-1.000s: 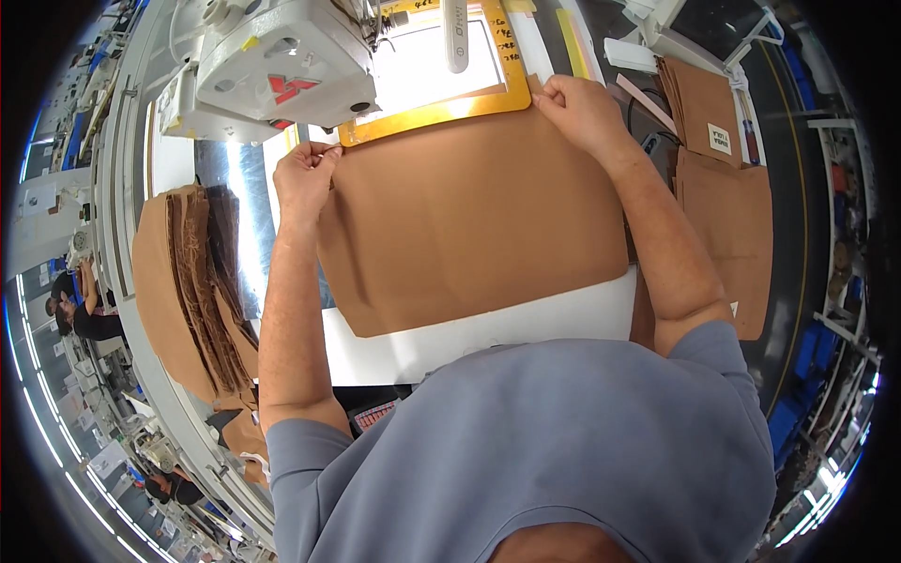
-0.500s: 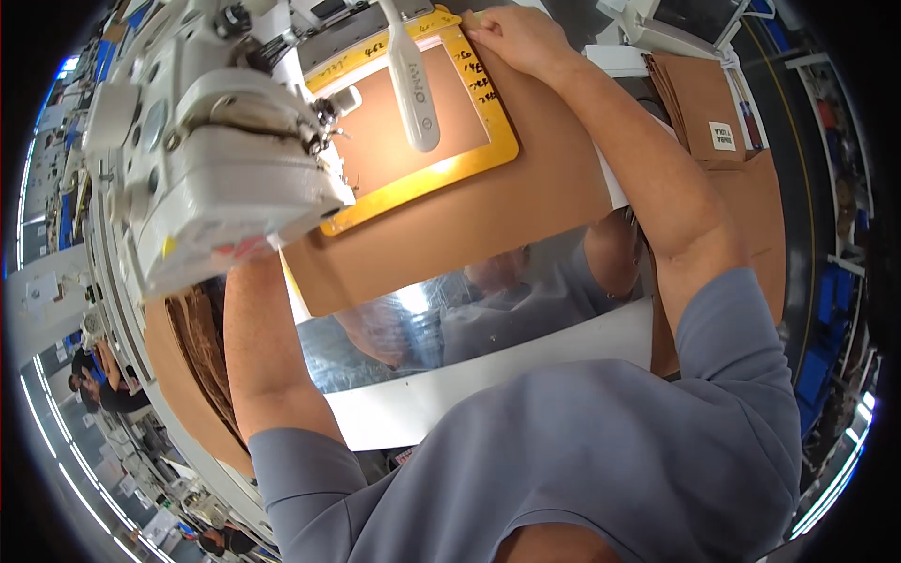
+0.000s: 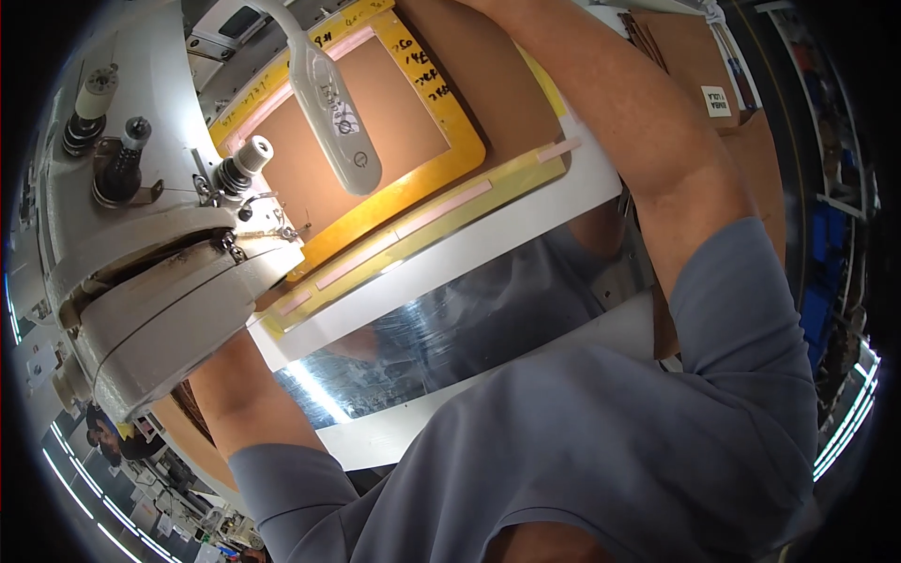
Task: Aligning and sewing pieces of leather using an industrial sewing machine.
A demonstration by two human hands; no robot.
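Note:
My left forearm [image 3: 249,380] reaches up behind the head of a white sewing machine [image 3: 178,319], which hides my left hand. From the right, my right forearm [image 3: 601,103] stretches over the far part of the work surface, and its hand lies beyond the top edge. Between the arms, a yellow frame [image 3: 427,183] with handwritten marks lies on a brown sheet [image 3: 413,113]. A light-coloured wand-shaped device with a power button [image 3: 343,141] hangs over the frame's opening. Along the frame's near side shows a yellow-green template strip [image 3: 432,220] with pink strips on it.
A shiny metal plate [image 3: 450,328] reflects my body in front of the template. At the far right are stacked brown pieces [image 3: 671,56] with a white label [image 3: 715,101]. Thread tension knobs [image 3: 249,155] stick out from the machine. A person [image 3: 117,436] is in the left background.
The brown sheet's near part no longer covers the template's edge and white surface. My right hand has gone past the top edge. The view has shifted, with the machine head appearing larger.

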